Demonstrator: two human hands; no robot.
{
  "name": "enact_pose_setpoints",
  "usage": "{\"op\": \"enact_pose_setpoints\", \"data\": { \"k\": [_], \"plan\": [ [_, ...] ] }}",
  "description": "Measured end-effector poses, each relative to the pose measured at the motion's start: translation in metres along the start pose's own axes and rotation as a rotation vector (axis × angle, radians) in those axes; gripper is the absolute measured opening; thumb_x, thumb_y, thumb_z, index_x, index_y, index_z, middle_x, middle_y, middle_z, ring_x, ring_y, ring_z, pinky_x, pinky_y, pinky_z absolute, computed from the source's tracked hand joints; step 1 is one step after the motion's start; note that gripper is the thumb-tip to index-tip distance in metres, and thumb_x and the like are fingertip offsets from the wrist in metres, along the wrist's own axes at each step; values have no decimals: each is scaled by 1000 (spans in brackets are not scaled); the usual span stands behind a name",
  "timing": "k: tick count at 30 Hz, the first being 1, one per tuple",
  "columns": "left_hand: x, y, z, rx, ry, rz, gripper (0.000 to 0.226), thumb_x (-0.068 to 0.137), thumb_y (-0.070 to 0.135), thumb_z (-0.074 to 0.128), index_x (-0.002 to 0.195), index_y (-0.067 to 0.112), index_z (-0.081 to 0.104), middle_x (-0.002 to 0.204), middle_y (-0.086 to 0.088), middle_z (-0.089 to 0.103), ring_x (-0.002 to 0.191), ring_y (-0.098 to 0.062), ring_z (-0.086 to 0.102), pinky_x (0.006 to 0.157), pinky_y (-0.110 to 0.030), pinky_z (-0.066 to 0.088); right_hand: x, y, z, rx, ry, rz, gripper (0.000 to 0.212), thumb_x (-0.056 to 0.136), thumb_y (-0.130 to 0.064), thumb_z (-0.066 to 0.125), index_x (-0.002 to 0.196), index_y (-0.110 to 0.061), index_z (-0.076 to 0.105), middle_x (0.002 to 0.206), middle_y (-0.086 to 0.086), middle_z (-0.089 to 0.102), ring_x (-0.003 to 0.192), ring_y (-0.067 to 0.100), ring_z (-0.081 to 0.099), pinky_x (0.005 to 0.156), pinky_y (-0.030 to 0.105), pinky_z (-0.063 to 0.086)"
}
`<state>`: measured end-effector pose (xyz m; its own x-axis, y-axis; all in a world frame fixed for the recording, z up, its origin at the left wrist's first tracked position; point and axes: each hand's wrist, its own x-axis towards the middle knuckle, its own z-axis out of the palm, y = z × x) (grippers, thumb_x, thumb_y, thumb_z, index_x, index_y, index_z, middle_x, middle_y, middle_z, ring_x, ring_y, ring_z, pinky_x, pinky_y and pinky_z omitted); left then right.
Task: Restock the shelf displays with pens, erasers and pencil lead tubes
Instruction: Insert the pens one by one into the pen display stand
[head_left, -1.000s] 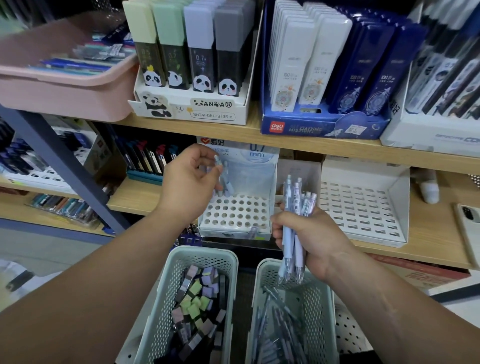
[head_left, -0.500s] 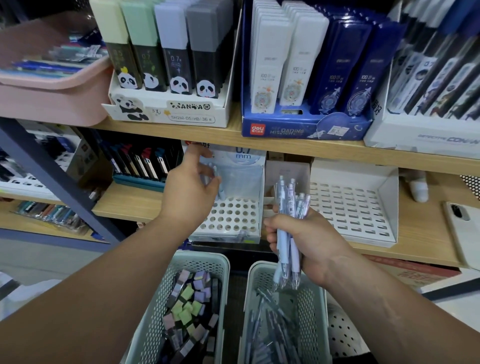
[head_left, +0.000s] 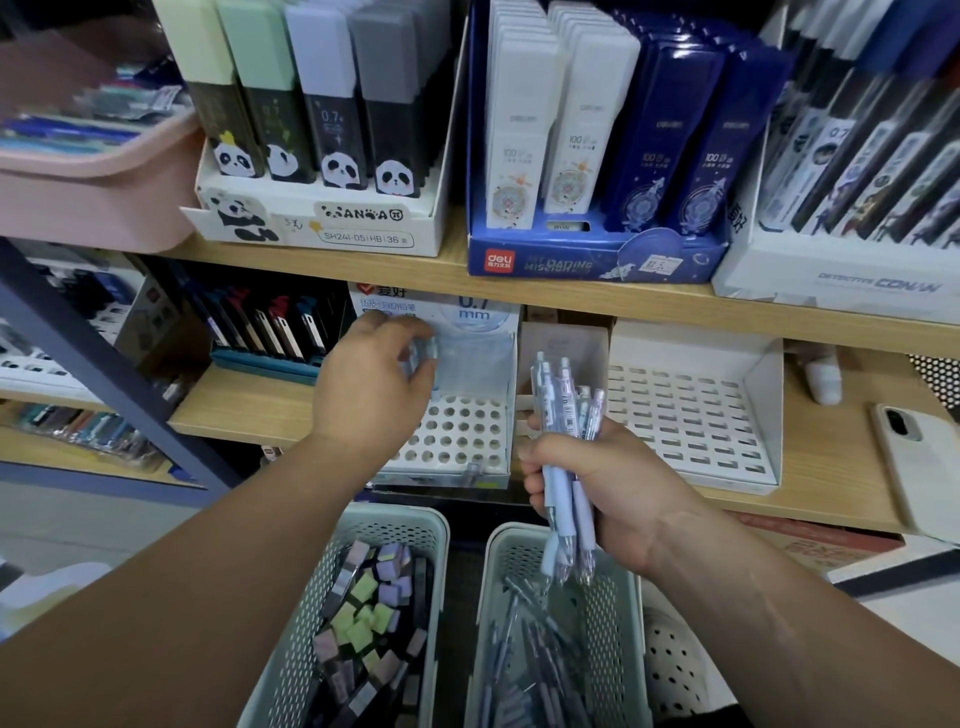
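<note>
My left hand (head_left: 371, 387) reaches into a white pen display stand (head_left: 457, 431) with round holes on the lower shelf and pinches a pale blue pen (head_left: 423, 358) over its back rows. My right hand (head_left: 597, 488) grips a bundle of pale blue pens (head_left: 563, 415), tips down, in front of the stand's right edge. Below, a pale green basket (head_left: 615, 613) holds more pens, and another basket (head_left: 306, 623) holds coloured erasers (head_left: 363, 623).
A slotted white display tray (head_left: 691, 410) stands to the right of the pen stand. A phone (head_left: 914, 462) lies at the shelf's right end. The upper shelf carries panda lead tube boxes (head_left: 317, 130), a blue box of cases (head_left: 597, 254) and a pink bin (head_left: 88, 197).
My left hand has moved up and back over the holed stand with its pen. My right hand stays beside the stand with the bundle.
</note>
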<state>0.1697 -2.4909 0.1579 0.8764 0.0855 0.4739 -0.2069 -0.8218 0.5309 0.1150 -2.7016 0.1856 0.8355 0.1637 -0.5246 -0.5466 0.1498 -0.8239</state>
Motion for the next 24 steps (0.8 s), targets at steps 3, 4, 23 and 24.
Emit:
{"op": "enact_pose_setpoints", "data": {
  "k": [3, 4, 23, 24],
  "plan": [
    [-3, 8, -5, -56, -13, 6, 8, 85, 13, 71, 90, 17, 67, 82, 4, 63, 70, -8, 55, 67, -31, 49, -1, 0, 2, 3, -17, 9, 29, 83, 5, 70, 109, -5, 64, 71, 10, 65, 61, 19, 61, 60, 32, 54],
    [-5, 14, -7, -105, -45, -3, 6, 87, 16, 71, 85, 18, 66, 78, 7, 63, 65, -3, 54, 64, -29, 48, -1, 0, 3, 0, -33, 14, 30, 83, 4, 70, 111, -5, 63, 71, 10, 65, 61, 20, 61, 60, 32, 54],
    [-31, 23, -37, -1059, -321, -760, 12, 98, 19, 62, 95, 7, 66, 75, -6, 64, 55, -17, 59, 48, -25, 45, -11, 9, 34, -23, -102, 54, 26, 86, 6, 64, 109, -5, 60, 78, 15, 71, 57, 18, 59, 57, 30, 49],
    [-31, 21, -37, -1050, -323, -744, 15, 99, 19, 60, 97, 6, 66, 77, -7, 64, 57, -18, 60, 48, -26, 46, -10, 9, 36, -15, -97, 57, 26, 86, 6, 64, 108, -6, 61, 77, 15, 70, 56, 18, 58, 56, 30, 49]
  ]
}}
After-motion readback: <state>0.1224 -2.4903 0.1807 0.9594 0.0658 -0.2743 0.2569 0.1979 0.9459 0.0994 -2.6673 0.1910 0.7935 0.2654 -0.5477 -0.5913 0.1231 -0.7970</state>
